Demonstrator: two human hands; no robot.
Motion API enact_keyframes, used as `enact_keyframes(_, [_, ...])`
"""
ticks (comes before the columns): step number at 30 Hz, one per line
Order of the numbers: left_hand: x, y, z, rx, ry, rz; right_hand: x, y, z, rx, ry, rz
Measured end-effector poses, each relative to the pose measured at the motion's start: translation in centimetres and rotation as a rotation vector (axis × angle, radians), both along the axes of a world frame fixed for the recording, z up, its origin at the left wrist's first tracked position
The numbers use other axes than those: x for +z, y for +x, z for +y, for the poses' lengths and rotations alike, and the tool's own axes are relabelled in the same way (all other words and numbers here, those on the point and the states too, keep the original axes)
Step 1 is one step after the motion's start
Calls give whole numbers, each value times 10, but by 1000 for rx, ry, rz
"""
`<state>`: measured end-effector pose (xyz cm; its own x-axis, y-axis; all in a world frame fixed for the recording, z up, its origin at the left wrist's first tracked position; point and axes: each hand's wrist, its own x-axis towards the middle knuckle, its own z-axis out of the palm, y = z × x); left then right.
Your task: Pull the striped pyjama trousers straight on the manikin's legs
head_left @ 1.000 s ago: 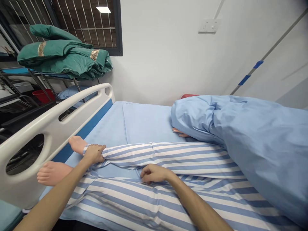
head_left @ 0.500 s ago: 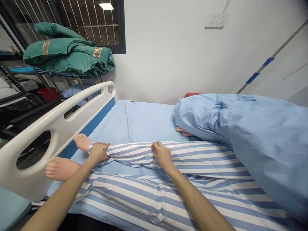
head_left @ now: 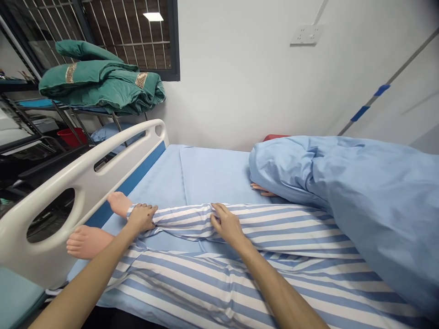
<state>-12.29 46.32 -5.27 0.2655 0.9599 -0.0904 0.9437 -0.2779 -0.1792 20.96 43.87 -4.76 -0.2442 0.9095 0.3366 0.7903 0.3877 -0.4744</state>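
Blue-and-white striped trousers (head_left: 192, 274) cover two legs lying on the bed, with smooth bare feet (head_left: 89, 242), like a manikin's, sticking out at the left. My left hand (head_left: 142, 217) is wrapped round the far trouser leg near its cuff, just above the ankle. Midway along the same leg, my right hand (head_left: 228, 225) rests on the fabric with thumb and fingers apart. A light-blue quilt (head_left: 370, 192) is bunched over the upper part of the body. Fingertips of a hand (head_left: 262, 188) poke out from under its edge.
The white bed end board (head_left: 85, 171) with oval openings rises at the left. Light-blue sheet (head_left: 216, 176) covers the mattress up to the wall. Behind stand a folded green quilt (head_left: 103, 84), a red bucket (head_left: 72, 136) and a pole (head_left: 373, 96) at the right.
My right hand has loosened its pinch on the trouser fabric, its thumb and fingers now parted, and shifted slightly left. My left hand stays at the cuff. The view has tilted up slightly.
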Motion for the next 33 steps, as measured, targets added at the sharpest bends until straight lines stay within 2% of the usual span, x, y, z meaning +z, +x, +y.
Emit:
enact_keyframes(3, [0,-1,5,-2,-26,-5,1,2,-1,12,-60,-77])
enact_keyframes(6, [-2,3,-1,0,31,-82,-2,5,1,22,-74,-84])
enact_keyframes(9, [-2,7,-26,-31,204,-283,-10,9,7,30,-72,-49])
enact_keyframes(11, [-2,4,-53,-48,318,-431,-17,12,11,37,-76,-26])
enact_keyframes(12, [-2,2,-67,-60,325,-489,-20,13,13,40,-77,-13])
enact_keyframes(16, [-3,-12,-115,-93,86,-547,-29,12,12,55,-70,-23])
enact_keyframes(19, [-7,-15,-130,-97,48,-511,-21,-1,4,1,-97,-183])
enact_keyframes(21, [-9,-13,-132,-117,64,-504,-8,-20,-3,-66,-117,-325])
enact_keyframes(23, [-11,-9,-132,-113,78,-501,8,-50,-9,-73,-91,-419])
enact_keyframes(25, [-12,-7,-131,-97,86,-496,21,-90,-9,16,-41,-453])
enact_keyframes(27, [-11,-7,-131,-95,66,-484,28,-136,-5,129,-23,-473])
enact_keyframes(30, [-8,-10,-132,-129,-3,-432,22,-199,7,196,-74,-521])
enact_keyframes(33, [-6,-14,-131,-170,-56,-341,7,-238,22,194,-154,-563])
